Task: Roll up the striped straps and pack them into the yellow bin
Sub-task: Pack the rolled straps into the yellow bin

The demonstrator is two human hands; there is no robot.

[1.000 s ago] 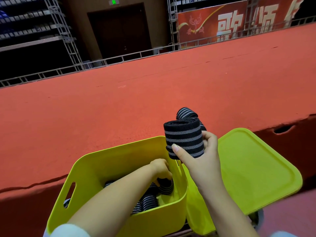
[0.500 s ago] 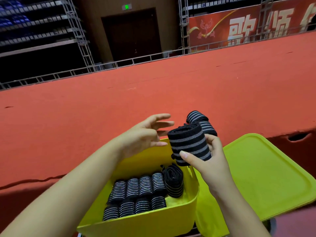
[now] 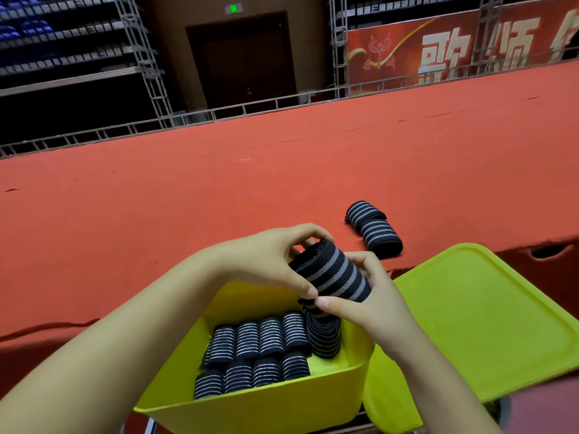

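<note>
Over the yellow bin (image 3: 275,408) both hands hold one rolled black strap with grey stripes (image 3: 335,274). My left hand (image 3: 269,261) grips its upper left end with curled fingers and thumb. My right hand (image 3: 366,299) pinches its lower right side, thumb tip meeting the left thumb. Inside the bin lie several rolled straps in two rows (image 3: 253,355), with one larger roll (image 3: 324,335) leaning at the right end. Another strap (image 3: 374,228), loosely folded, lies on the red surface beyond the hands.
A yellow lid (image 3: 488,321) leans at the right of the bin. The red carpeted platform (image 3: 156,214) stretches ahead, with a torn edge and a hole at the right. Metal railing, truss shelving, a dark door and a red banner stand behind.
My left hand left the bin, rose, and now grips the roll together with my right hand. The roll has tilted and come down closer over the bin.
</note>
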